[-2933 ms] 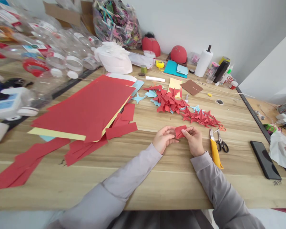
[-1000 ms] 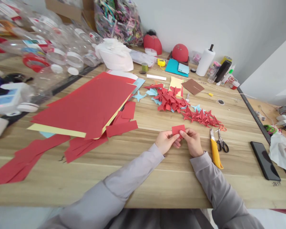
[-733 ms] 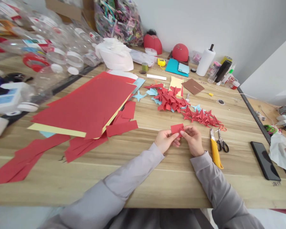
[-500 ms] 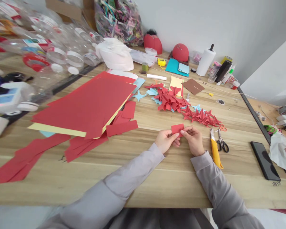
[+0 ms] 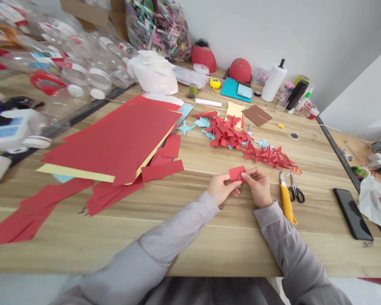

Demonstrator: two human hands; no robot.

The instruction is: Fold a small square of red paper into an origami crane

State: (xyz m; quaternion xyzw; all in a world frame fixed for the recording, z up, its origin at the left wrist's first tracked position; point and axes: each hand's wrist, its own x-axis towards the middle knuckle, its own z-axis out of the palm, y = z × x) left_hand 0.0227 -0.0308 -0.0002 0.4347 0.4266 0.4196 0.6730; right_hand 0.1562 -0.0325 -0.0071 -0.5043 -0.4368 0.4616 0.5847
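Head view: the newest work sits at the centre right of the frame, where a small red paper piece point(image 5: 236, 173) is held up just above the desk point(image 5: 209, 250) between 2 hands. The left hand point(image 5: 221, 189) is curled and half closed, pinching the left part of the piece, while the right hand point(image 5: 258, 187) closes in from the other side, its fingertips pressed on the right edge. Neither hand is spread open, and the two almost meet under the paper. Whether the piece is a single layer or already folded cannot be told from here. Just above the hands lie a heap of folded red paper shapes point(image 5: 227, 135) and a trailing row of similar shapes point(image 5: 268, 156), with a pale blue paper star point(image 5: 186, 127) to their left. To the right of the right hand are a yellow utility knife point(image 5: 286, 204) and a pair of scissors point(image 5: 296, 190), both untouched, and farther right lies a black phone point(image 5: 352, 214). Left of the hands, a stack of red paper sheets point(image 5: 111, 140) rests on the desk, with red offcuts point(image 5: 161, 170) at its near corner. Clear plastic bottles point(image 5: 82, 63) crowd the upper left of the frame.
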